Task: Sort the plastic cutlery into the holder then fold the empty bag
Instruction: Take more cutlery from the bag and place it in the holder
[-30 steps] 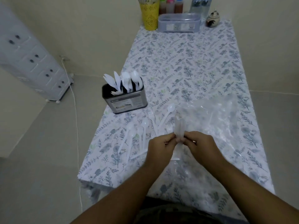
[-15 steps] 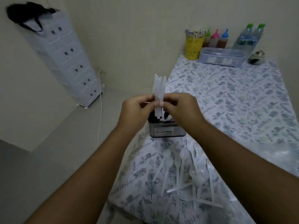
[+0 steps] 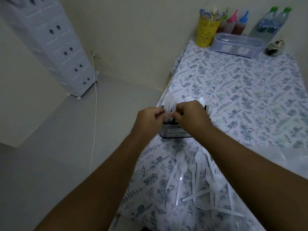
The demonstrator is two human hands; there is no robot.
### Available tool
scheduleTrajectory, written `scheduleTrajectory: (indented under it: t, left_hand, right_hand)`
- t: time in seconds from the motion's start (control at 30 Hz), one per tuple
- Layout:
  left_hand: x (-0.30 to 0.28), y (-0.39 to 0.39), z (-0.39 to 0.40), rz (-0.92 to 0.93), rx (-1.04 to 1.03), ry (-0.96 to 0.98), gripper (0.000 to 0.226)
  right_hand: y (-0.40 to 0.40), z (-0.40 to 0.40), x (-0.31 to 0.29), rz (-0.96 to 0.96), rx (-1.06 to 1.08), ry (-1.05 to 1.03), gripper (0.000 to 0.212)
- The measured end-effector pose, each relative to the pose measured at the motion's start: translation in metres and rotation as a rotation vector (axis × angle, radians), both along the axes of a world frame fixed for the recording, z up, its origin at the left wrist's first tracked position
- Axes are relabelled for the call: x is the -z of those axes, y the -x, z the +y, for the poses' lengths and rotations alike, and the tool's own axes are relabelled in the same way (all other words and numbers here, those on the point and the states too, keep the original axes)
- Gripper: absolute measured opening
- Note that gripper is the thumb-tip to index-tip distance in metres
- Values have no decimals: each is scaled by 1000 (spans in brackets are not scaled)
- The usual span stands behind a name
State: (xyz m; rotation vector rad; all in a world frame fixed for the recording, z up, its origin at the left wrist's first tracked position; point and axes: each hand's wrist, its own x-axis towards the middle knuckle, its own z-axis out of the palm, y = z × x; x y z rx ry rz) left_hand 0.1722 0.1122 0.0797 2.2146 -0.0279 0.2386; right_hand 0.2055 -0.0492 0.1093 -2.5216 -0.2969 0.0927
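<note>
Your left hand point(image 3: 147, 118) and right hand point(image 3: 190, 116) both pinch white cutlery bundle point(image 3: 169, 106) over holder point(image 3: 175, 131) — loose forks and spoons point(image 3: 198, 177) lie near you on table point(image 3: 250, 90).

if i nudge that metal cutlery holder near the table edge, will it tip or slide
The metal cutlery holder looks squat and flat-based, so it would probably slide on the tablecloth rather than tip. It stands close to the table's left edge, so a leftward push could send it off. The plastic cutlery standing in it is thin and likely adds little weight.
</note>
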Motion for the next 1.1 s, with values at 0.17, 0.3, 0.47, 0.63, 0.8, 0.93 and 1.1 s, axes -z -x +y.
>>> scheduleTrajectory:
  t: [0.17, 0.3, 0.47, 0.63, 0.8, 0.93, 1.1]
  left_hand:
    - [-14, 5, -3, -74, -9, -262, 22]
    - [-20, 33, -17, -219, -132, -186, 24]
    - [29, 106, -57, 142, -77, -131, 5]
    - [85, 151, -109, 506, -40, -243, 23]
    - [92, 135, -142, 587, -44, -274, 28]
    - [90, 134, -141, 543, -160, -153, 22]
    - [58, 155, -153, 367, -84, 69, 12]
  right_hand:
    - [7, -10, -13, -66, 34, -11, 29]
    - [27, -30, -30, -80, 108, -120, 30]
    - [91, -88, -5, 29, 257, -224, 17]
    - [157, -134, 54, 250, 305, -192, 13]
    - [195, -162, 77, 391, 307, -183, 17]
    - [207, -184, 76, 464, 359, -268, 21]
    - [205, -190, 68, 544, 381, -500, 11]
